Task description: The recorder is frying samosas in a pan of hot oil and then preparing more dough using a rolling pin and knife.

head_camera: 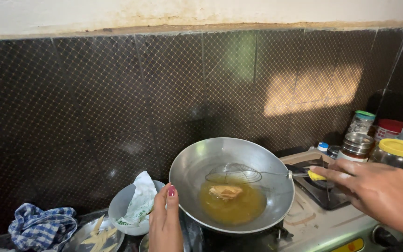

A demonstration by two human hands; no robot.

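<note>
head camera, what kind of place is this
Most likely a home kitchen, at the cooking counter. A metal wok of oil with a piece of food frying sits on a gas stove, the right hand holds a wire skimmer over it, and jars stand against the dark tiled wall.

cloth: blue-white check | wok: silver, amber oil | jar lid: yellow | tiles: brown lattice

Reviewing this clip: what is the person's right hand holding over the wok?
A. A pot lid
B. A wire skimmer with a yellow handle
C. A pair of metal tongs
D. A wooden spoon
B: the right hand grips the yellow handle of a wire skimmer, whose mesh basket sits over the oil in the wok, just above a piece of frying food.
</note>
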